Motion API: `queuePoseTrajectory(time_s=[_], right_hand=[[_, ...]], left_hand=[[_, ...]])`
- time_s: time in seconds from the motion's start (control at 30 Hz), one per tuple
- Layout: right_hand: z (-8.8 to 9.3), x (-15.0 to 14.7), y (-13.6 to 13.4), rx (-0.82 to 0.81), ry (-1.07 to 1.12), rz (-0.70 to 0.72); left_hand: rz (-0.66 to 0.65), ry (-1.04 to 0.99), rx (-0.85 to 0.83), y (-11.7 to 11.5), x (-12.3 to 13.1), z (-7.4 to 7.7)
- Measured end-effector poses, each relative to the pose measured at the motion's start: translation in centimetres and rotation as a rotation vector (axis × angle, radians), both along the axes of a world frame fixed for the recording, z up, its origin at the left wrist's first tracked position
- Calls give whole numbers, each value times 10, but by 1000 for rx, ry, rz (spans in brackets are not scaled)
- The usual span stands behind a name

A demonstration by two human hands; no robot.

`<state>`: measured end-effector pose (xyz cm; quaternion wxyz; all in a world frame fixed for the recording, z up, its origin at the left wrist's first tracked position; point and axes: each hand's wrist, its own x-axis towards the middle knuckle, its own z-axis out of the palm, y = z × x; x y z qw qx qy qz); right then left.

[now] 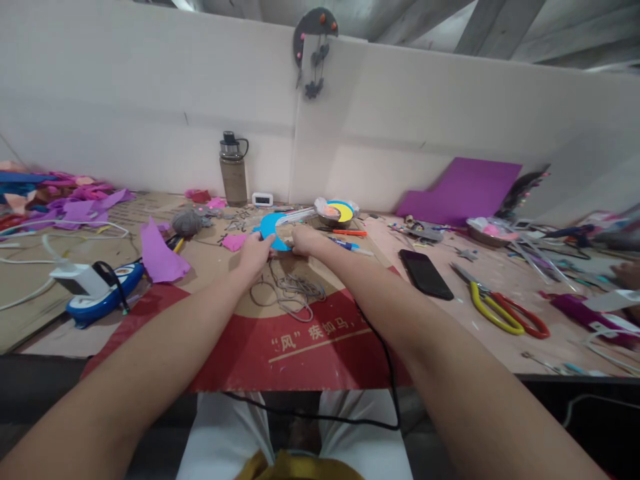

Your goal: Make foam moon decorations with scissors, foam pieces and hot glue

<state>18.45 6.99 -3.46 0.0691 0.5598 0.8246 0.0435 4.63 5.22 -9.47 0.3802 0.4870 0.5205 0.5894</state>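
A blue crescent-shaped cutout (269,231) is pinched in my left hand (257,253), whose thumb lies over its lower edge. Just to the right, the fingers of my right hand (304,240) are curled together near the crescent's lower tip; what they hold is too small and hidden to make out. Below both hands, loose grey yarn (297,290) lies in loops on the red and brown cardboard (310,360). A pink scrap (233,241) rests left of my left hand. Beyond my right hand are an orange pen-like tool (350,233) and a blue marker (343,244).
A dark bottle (234,177) and a small white clock (263,199) stand against the back panel. Rightward lie a phone (426,274), yellow-and-red-handled scissors (500,313) and a purple sheet (465,190). At left are a blue power strip (103,303) and a grey yarn ball (187,221).
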Motion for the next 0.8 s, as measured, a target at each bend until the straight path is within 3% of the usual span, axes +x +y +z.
queuePoseTrajectory(time_s=[0.2, 0.43, 0.8], right_hand=[[-11, 20, -14, 65, 197, -26], [-5, 47, -22, 14, 537, -57], [-6, 22, -11, 67, 222, -21]], left_hand=[[21, 9, -4, -4, 1, 2], [4, -29, -5, -8, 5, 6], [11, -9, 15, -6, 4, 5]])
